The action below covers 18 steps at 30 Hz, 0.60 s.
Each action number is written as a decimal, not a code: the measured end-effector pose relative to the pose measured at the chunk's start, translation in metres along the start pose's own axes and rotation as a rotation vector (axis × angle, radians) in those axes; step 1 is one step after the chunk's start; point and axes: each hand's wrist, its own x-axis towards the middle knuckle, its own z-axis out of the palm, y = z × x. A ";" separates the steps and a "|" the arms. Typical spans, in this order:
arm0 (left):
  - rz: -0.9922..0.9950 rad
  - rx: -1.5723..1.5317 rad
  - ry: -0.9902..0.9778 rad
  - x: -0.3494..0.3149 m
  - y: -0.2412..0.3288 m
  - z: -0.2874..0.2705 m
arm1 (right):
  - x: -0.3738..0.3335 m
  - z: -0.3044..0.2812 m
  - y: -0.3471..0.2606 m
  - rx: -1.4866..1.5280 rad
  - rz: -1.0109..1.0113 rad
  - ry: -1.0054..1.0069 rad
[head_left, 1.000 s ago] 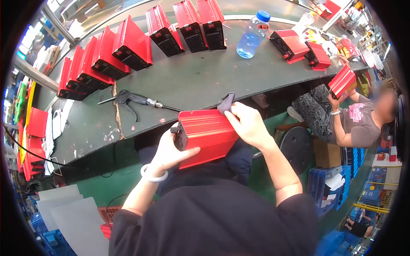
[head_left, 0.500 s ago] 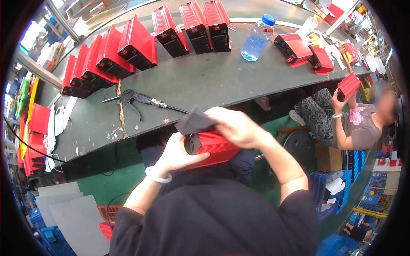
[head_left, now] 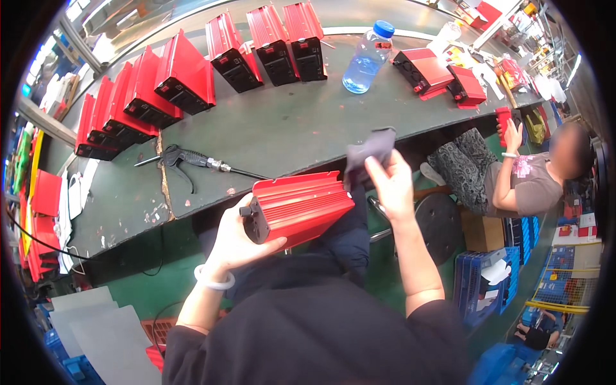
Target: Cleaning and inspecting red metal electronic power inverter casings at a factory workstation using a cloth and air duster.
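Over my lap, just off the table's near edge, my left hand [head_left: 234, 240] grips the black end of a ribbed red metal-cased device [head_left: 301, 206], likely a power inverter. Its finned side faces up, and a black knob sticks out at the left end. My right hand [head_left: 393, 183] is raised off the device's right end, pinching a dark grey cloth [head_left: 372, 153] between thumb and fingers. Beyond the device, an air blow gun [head_left: 186, 157] with a black handle and hose lies on the table.
Several red devices [head_left: 186, 74] stand in a row along the far left of the green table [head_left: 269, 131]. A bottle of blue liquid [head_left: 367, 58] stands right of them, near two more red devices [head_left: 427, 70]. At right, a seated co-worker [head_left: 532, 173] holds another. A stool [head_left: 438, 228] is beside me.
My right hand has lifted the cloth off the device and moved right, uncovering its top. The device has tilted in my left hand. The co-worker has turned their red device.
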 end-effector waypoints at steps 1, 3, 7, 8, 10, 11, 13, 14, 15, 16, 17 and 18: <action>-0.003 0.008 -0.011 0.000 0.002 0.000 | -0.007 0.011 -0.011 -0.072 -0.032 -0.057; 0.017 0.017 -0.004 0.001 0.002 0.003 | -0.017 0.018 -0.019 -0.404 -0.156 -0.130; 0.027 0.101 0.009 0.001 0.004 0.004 | -0.022 0.022 -0.019 -0.843 -0.528 -0.183; 0.025 0.099 0.012 0.000 0.003 0.005 | -0.025 0.026 -0.025 -0.868 -0.505 -0.206; 0.050 0.171 0.047 -0.001 0.002 0.007 | -0.025 0.034 -0.024 -0.885 -0.564 -0.209; 0.043 0.189 0.039 -0.001 0.001 0.006 | -0.025 0.037 -0.023 -0.885 -0.567 -0.208; 0.014 0.215 0.047 -0.002 -0.003 0.010 | -0.028 0.044 -0.021 -0.848 -0.518 -0.225; 0.013 0.214 0.044 -0.001 -0.003 0.011 | -0.029 0.048 -0.024 -0.887 -0.494 -0.266; -0.003 0.209 0.027 0.002 -0.002 0.013 | -0.030 0.057 -0.022 -0.708 -0.523 -0.302; -0.021 0.205 0.011 0.001 -0.001 0.014 | -0.034 0.064 -0.030 -0.684 -0.535 -0.354; 0.006 0.158 -0.002 0.001 -0.003 0.016 | -0.032 0.069 -0.035 -0.679 -0.591 -0.337; -0.033 0.061 0.009 0.001 -0.005 0.018 | -0.026 0.071 -0.037 -0.674 -0.647 -0.319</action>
